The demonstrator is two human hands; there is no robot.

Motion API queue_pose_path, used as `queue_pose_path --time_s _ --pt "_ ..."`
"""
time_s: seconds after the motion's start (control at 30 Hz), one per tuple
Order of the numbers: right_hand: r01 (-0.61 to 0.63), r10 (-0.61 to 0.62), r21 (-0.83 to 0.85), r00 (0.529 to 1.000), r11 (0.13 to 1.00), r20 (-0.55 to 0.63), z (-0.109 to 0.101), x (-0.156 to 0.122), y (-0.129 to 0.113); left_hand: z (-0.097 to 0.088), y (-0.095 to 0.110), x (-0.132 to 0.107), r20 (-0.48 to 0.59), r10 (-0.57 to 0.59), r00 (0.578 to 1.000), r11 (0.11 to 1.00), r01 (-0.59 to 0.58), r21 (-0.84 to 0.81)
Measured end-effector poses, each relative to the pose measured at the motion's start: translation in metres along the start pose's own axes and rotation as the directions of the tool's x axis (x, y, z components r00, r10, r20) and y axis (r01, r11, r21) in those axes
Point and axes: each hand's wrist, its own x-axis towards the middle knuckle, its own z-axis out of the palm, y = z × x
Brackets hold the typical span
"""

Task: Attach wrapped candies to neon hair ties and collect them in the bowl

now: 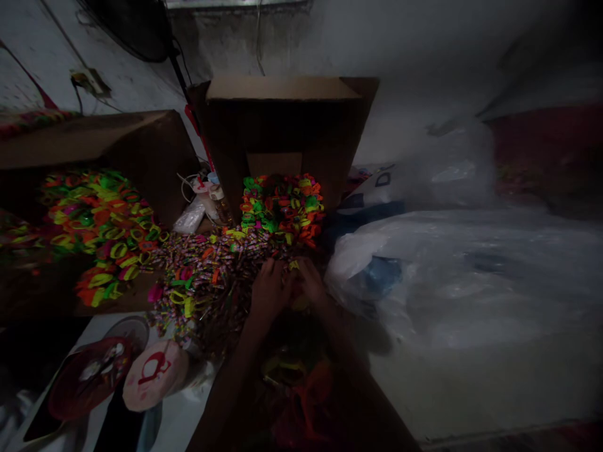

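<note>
At left, a heap of neon rings (97, 220) borders the wrapped sweets (202, 282). At centre, the left hand (268, 295) and right hand (311, 279) meet, fingers curled near a small yellow piece (294, 265), grip unclear. A careless sweep could mix sweets into the rings (282, 210) under the box (282, 125), or push them against the plastic bags (452, 276) at right.

Dim room — a stained white wall (330, 44), wall socket (88, 81) to the left
</note>
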Motion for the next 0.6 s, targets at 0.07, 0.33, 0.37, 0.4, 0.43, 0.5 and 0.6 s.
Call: queue_pose_path --time_s 0.07,0.33,0.37,0.4,0.43,0.5,0.6 --pt "-0.013 0.013 0.038 1.000 0.999 -0.004 0.001 0.000 0.000 0.002 0.000 0.000 -0.015 -0.007 1.000 1.000 0.007 0.028" --pt "-0.069 0.068 0.037 0.997 0.997 0.019 0.002 -0.004 -0.001 0.007 -0.012 -0.001 -0.032 -0.028 0.999 0.998 0.026 -0.052" --pt "-0.066 0.066 0.025 0.998 0.998 0.022 0.003 -0.005 -0.002 0.007 -0.014 -0.001 -0.033 -0.030 0.999 0.999 0.028 -0.047" --pt "-0.064 0.063 0.013 0.998 0.998 0.025 0.004 -0.006 -0.003 0.007 -0.014 -0.002 -0.033 -0.022 0.999 0.999 0.021 -0.045" --pt "-0.062 0.062 0.002 0.998 0.998 0.025 0.005 -0.006 -0.003 0.007 -0.014 -0.002 -0.035 -0.010 0.999 0.999 0.008 -0.044" --pt "-0.060 0.060 -0.011 0.998 0.998 0.023 0.006 -0.007 -0.004 0.008 -0.013 -0.002 -0.042 0.016 0.999 0.999 -0.018 -0.042" --pt "-0.050 0.050 -0.022 0.999 0.999 0.015 0.007 -0.005 -0.001 0.005 -0.008 0.002 -0.049 -0.011 0.999 0.999 0.009 -0.051"
